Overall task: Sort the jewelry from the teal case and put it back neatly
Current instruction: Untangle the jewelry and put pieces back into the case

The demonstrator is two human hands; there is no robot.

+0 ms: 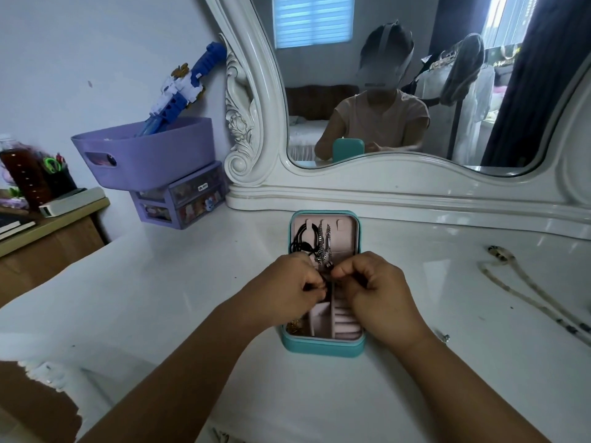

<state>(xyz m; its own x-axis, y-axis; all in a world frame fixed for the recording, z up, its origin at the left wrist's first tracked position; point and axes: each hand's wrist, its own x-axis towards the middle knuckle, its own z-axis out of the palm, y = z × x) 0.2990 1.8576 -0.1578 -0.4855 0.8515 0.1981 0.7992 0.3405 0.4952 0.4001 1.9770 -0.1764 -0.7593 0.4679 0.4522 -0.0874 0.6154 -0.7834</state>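
Our teal case (323, 345) lies open mid-tabletop, pink-lined, chains (320, 243) hanging in its lid. Our left hand (289, 287) and right hand (375, 290) both pinch a dark chain over it.

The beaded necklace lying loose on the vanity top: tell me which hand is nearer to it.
Right. The right hand is over the teal case, on the side facing the beaded necklace, which lies apart to its right. The left hand is farther, across the case.
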